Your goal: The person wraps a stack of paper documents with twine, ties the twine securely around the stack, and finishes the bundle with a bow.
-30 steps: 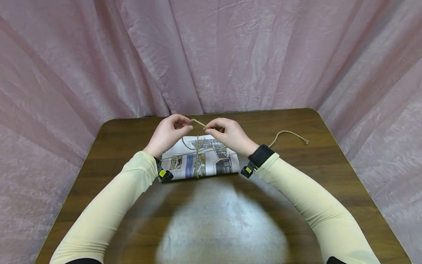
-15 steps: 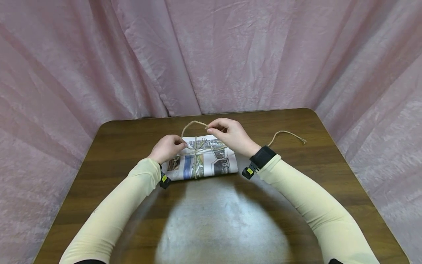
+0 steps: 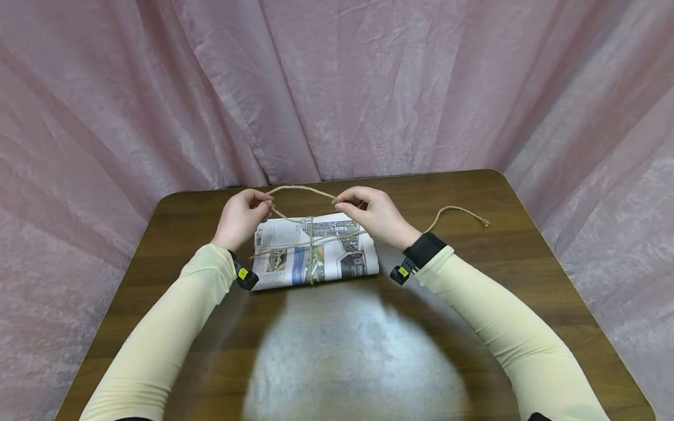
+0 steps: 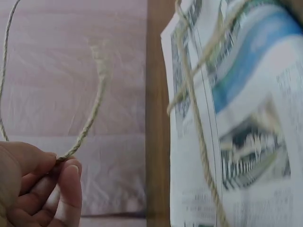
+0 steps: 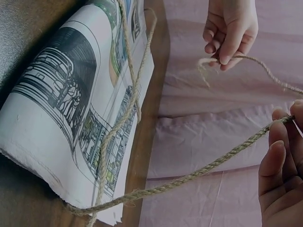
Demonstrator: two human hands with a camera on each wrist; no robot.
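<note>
A folded newspaper bundle (image 3: 335,262) lies on the table, with jute twine (image 3: 297,187) crossing over it both ways. Above its far left corner, my left hand (image 3: 241,217) pinches the twine between thumb and forefinger. A short frayed end (image 4: 100,59) sticks out past those fingertips. From there the twine arcs across to my right hand (image 3: 376,215), which pinches it over the far right part of the bundle. In the right wrist view, a twine length (image 5: 208,165) runs from the right fingers down to the bundle's edge.
Another loose twine end (image 3: 485,223) lies on the wooden table (image 3: 526,304) to the right. Pink curtains (image 3: 400,88) hang behind the table and along both sides. Both wrists wear black straps with small cameras.
My left hand first dipped toward the bundle, then rose and moved left, holding the twine near its frayed end. The twine between the hands spans wider. My right hand has hardly moved.
</note>
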